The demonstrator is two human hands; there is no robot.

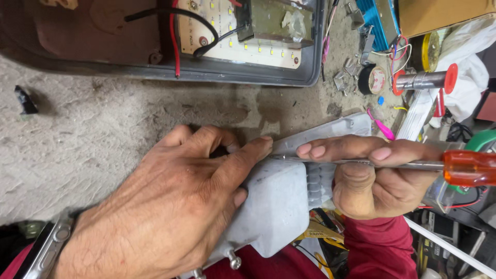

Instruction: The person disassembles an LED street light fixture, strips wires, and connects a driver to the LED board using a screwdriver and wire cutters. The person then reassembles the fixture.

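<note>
Gripping a grey cast-metal lamp housing (276, 206) from above, the left hand (170, 212) has its fingers curled over the casing and its index finger stretched along the upper edge. The housing rests against the person's red-clothed lap at the edge of a dusty concrete surface (77, 139), with two small screws (233, 260) sticking out near its lower end. The right hand (367, 173) is closed around the metal shaft of a screwdriver (413, 165), fingers wrapped and pressing it sideways so the tip lies along the housing's seam; its orange transparent handle juts to the right. Well beyond the hands lies an opened lamp body (165, 57) showing an LED board (243, 36) with red and black wires. Near it sits a roll of black tape (371, 79).
</note>
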